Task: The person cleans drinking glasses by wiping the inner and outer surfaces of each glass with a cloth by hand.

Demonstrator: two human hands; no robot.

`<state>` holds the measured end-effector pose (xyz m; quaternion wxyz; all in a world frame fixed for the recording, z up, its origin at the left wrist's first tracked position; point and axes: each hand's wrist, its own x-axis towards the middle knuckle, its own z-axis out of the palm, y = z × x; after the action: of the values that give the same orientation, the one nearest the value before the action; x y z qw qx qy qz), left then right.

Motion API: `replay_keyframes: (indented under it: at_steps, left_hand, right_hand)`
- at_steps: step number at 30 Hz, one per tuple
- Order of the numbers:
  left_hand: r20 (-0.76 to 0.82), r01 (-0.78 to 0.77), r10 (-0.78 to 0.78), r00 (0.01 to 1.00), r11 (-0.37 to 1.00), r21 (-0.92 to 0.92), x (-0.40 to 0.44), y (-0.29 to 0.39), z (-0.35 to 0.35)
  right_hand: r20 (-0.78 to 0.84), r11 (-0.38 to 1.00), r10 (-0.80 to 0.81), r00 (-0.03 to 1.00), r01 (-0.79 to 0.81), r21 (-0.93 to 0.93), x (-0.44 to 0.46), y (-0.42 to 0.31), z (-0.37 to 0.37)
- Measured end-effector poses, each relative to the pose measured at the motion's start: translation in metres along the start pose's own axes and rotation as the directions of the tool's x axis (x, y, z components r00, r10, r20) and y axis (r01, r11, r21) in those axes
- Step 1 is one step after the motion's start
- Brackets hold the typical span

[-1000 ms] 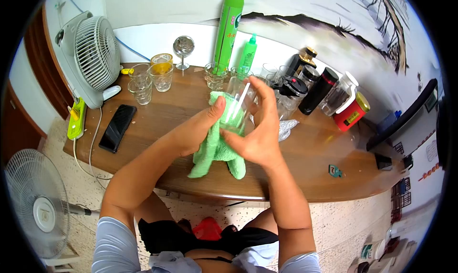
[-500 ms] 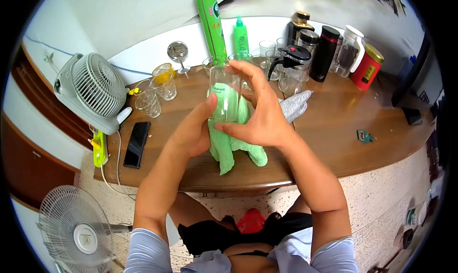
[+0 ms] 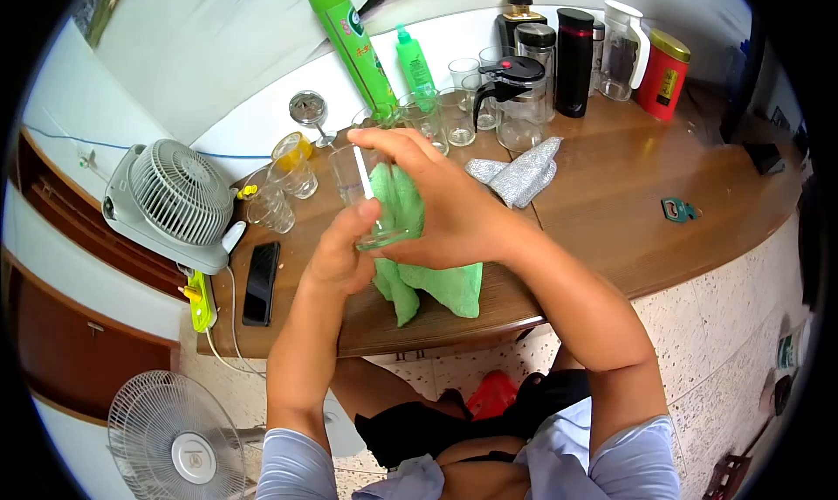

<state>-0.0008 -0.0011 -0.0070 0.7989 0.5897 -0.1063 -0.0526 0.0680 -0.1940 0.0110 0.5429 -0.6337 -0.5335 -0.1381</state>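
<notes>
A clear drinking glass is held upright, slightly tilted, between my two hands above the wooden table. My right hand spans it from the right, fingers at the rim and thumb near the base. Around its lower left side my left hand is wrapped, thumb against the glass. A green cloth hangs below and behind the glass, its upper part showing through it; whether the left fingers also grip the cloth is hidden.
Behind stand several glasses, a glass pot, a black flask, a red tin and a green spray can. A silver cloth lies right; a phone and small fan are left.
The view has shifted. Both hands have moved left with the glass, which has turned a little. The green cloth now hangs lower and more to the right of the glass.
</notes>
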Motion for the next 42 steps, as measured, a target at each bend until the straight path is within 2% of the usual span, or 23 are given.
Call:
replay_keyframes:
  at_steps: [3, 6, 9, 12, 16, 18, 19, 20, 22, 23, 25, 28, 31, 32, 34, 35, 36, 37, 38, 39, 40, 42]
  left_hand:
    - [-0.053, 0.016, -0.015, 0.998, 1.0, 0.018, 0.005, -0.002, 0.0]
    - [-0.089, -0.029, 0.039, 0.995, 0.993, 0.118, 0.006, 0.003, 0.015]
    - [-0.097, 0.03, -0.003, 0.995, 0.96, 0.28, 0.011, 0.0, 0.004]
    - [-0.116, -0.04, 0.092, 0.989, 0.92, 0.39, 0.015, 0.002, 0.014]
    - [-0.145, -0.129, 0.161, 0.976, 0.97, 0.206, 0.016, 0.005, 0.016]
    - [-0.171, -0.21, 0.218, 0.961, 0.976, 0.065, 0.017, 0.006, 0.01]
    - [-0.157, -0.247, 0.257, 0.954, 0.966, 0.08, 0.016, 0.008, 0.01]
    - [-0.142, -0.284, 0.296, 0.945, 0.954, 0.094, 0.014, 0.011, 0.011]
    - [-0.14, -0.346, 0.367, 0.919, 0.925, 0.155, 0.012, 0.014, 0.006]
    - [-0.131, -0.351, 0.37, 0.92, 0.925, 0.145, 0.012, 0.013, 0.006]
    - [-0.114, -0.36, 0.374, 0.92, 0.925, 0.122, 0.011, 0.014, 0.007]
    - [-0.221, -0.397, 0.417, 0.881, 0.908, 0.133, 0.015, 0.015, 0.01]
    - [-0.272, -0.383, 0.428, 0.862, 0.901, 0.204, 0.019, 0.012, -0.009]
    - [-0.28, -0.354, 0.402, 0.872, 0.912, 0.21, 0.019, 0.01, -0.018]
    - [-0.259, -0.325, 0.329, 0.908, 0.944, 0.061, 0.018, 0.01, -0.012]
    - [-0.183, -0.294, 0.285, 0.941, 0.956, -0.022, 0.016, 0.013, -0.007]
    - [-0.106, -0.248, 0.238, 0.965, 0.964, -0.098, 0.015, 0.015, -0.002]
    - [-0.178, -0.211, 0.184, 0.967, 0.966, -0.146, 0.014, 0.018, 0.008]
    - [-0.245, -0.176, 0.125, 0.961, 0.964, -0.198, 0.013, 0.019, 0.02]
    - [-0.307, -0.144, 0.062, 0.95, 0.957, -0.251, 0.013, 0.02, 0.026]
    - [-0.104, -0.085, 0.053, 0.993, 0.938, -0.336, 0.012, 0.018, 0.005]
    - [-0.175, -0.146, 0.071, 0.982, 0.874, -0.464, 0.018, 0.017, -0.006]
  right_hand:
    - [0.015, 0.999, 0.009, 1.0, -0.009, -0.04, 0.0, 0.001, -0.003]
    - [0.013, 0.999, 0.003, 1.0, -0.002, -0.054, -0.001, 0.006, -0.003]
    - [0.028, 0.997, 0.044, 0.999, -0.042, -0.063, -0.002, 0.006, -0.005]
    - [0.026, 0.997, 0.078, 0.997, -0.077, -0.03, -0.002, 0.001, -0.005]
    - [-0.117, 0.995, 0.037, 0.992, -0.047, -0.086, -0.005, 0.002, 0.005]
    - [-0.215, 0.975, 0.066, 0.974, -0.109, -0.194, -0.006, 0.011, 0.011]
    - [-0.265, 0.959, 0.077, 0.961, -0.144, -0.245, -0.006, 0.015, 0.012]
    - [-0.217, 0.956, 0.235, 0.947, -0.265, -0.124, -0.006, 0.016, 0.01]
    - [-0.067, 0.857, 0.514, 0.855, -0.507, 0.093, -0.005, 0.018, 0.001]
    - [0.09, 0.776, 0.577, 0.812, -0.579, 0.248, -0.004, 0.021, -0.003]
    - [0.415, 0.51, 0.586, 0.696, -0.715, 0.478, -0.002, 0.024, -0.007]
    - [0.308, 0.379, 0.641, 0.703, -0.639, 0.67, 0.001, 0.017, -0.004]
    - [0.183, 0.228, 0.578, 0.795, -0.373, 0.899, 0.007, 0.006, -0.005]
    - [0.098, 0.367, 0.546, 0.832, -0.343, 0.865, 0.007, 0.005, -0.003]
    - [-0.058, 0.617, 0.443, 0.895, -0.257, 0.743, 0.003, 0.002, 0.003]
    - [-0.127, 0.725, 0.374, 0.919, -0.204, 0.658, 0.001, 0.0, 0.007]
    - [-0.139, 0.865, 0.283, 0.949, -0.19, 0.466, -0.002, 0.002, 0.014]
    - [-0.208, 0.975, 0.088, 0.974, -0.041, 0.22, -0.004, -0.001, 0.018]
    - [-0.223, 0.993, -0.12, 0.967, 0.113, -0.046, -0.008, -0.005, 0.023]
    - [-0.182, 0.916, -0.321, 0.929, 0.256, -0.308, -0.011, -0.008, 0.028]
    - [-0.094, 0.919, -0.301, 0.949, 0.262, -0.295, -0.015, -0.011, 0.033]
    - [0.084, 0.926, -0.255, 0.963, 0.268, -0.265, -0.024, -0.013, 0.043]
